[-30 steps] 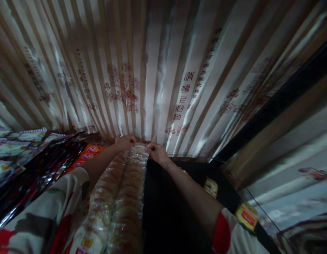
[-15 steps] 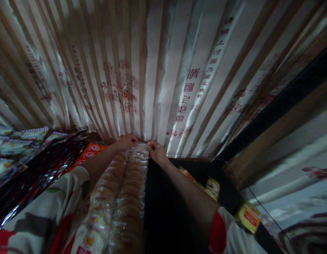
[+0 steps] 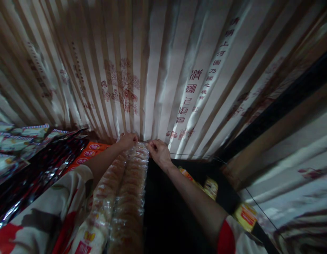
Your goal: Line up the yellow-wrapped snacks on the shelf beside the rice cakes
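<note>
Two long rows of round, flat baked goods in clear plastic wrap (image 3: 129, 201) run from the near edge to the curtain. At the far end of the right row, my left hand (image 3: 128, 141) is closed on the wrap's left corner. On the opposite corner, my right hand (image 3: 159, 151) pinches the clear film between thumb and fingers. The film's edge between the two hands looks pulled straight. A yellow and red label shows on the nearest pack (image 3: 86, 241) of the left row.
A pleated, printed curtain (image 3: 158, 70) hangs right behind the hands. Orange packs (image 3: 90, 152), dark shiny packets (image 3: 47, 169) and pale bags (image 3: 15, 141) lie to the left. Yellow packets (image 3: 245, 216) sit on the black surface (image 3: 163, 215) to the right, beside a dark slanting bar (image 3: 274, 102).
Both hands stay at the far end of the wrapped row. My right hand and forearm have shifted slightly right, and the view has moved a little.
</note>
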Demonstrator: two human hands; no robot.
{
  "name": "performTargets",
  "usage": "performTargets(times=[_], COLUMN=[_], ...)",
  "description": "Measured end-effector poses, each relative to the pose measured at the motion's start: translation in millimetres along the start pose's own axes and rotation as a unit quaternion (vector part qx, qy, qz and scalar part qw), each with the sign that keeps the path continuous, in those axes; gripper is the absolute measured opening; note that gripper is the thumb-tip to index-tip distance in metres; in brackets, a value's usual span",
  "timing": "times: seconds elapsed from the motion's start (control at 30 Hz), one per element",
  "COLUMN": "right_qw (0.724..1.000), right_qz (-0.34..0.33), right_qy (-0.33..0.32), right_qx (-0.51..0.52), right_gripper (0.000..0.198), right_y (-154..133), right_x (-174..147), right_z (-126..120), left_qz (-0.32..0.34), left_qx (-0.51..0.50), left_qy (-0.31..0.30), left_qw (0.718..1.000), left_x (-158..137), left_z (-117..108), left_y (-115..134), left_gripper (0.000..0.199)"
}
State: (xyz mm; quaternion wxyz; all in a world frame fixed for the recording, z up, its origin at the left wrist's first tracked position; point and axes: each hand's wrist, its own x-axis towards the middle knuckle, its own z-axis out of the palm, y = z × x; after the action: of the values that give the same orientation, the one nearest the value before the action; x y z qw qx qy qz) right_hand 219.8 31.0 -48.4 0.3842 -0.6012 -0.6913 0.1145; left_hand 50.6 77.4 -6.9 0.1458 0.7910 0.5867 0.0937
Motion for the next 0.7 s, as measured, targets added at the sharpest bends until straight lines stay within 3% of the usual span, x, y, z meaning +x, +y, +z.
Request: performTargets(times=[0.13, 0.2, 0.57, 0.7], right_qw=[0.994, 0.99, 0.992, 0.997], right_qz=[0.039, 0.056, 0.101, 0.066], right_qy=[-0.1, -0.119, -0.071, -0.024], right_qx=[0.033, 0.05, -0.005, -0.015], right_gripper=[0.024, 0.023, 0.017, 0.014], right_y=[-3.7, -3.6, -10.4, -14.0], right_x=[-2.9, -3.1, -4.3, -9.2], right_z=[1.9, 5.0, 10.1, 6.0], left_qz=[0.011, 0.016, 0.044, 0.056], left_qx=[-0.001, 0.0, 0.008, 0.025], left_qy=[0.006, -0.001, -0.041, -0.032], left_qw=[1.0, 1.0, 0.998, 0.998], left_x=[-2.4, -2.6, -7.6, -8.9], left_z=[-0.8, -1.6, -3.9, -1.5], left_y=[0.2, 0.5, -6.2, -6.4], left_gripper=[0.019, 0.019, 0.015, 0.014])
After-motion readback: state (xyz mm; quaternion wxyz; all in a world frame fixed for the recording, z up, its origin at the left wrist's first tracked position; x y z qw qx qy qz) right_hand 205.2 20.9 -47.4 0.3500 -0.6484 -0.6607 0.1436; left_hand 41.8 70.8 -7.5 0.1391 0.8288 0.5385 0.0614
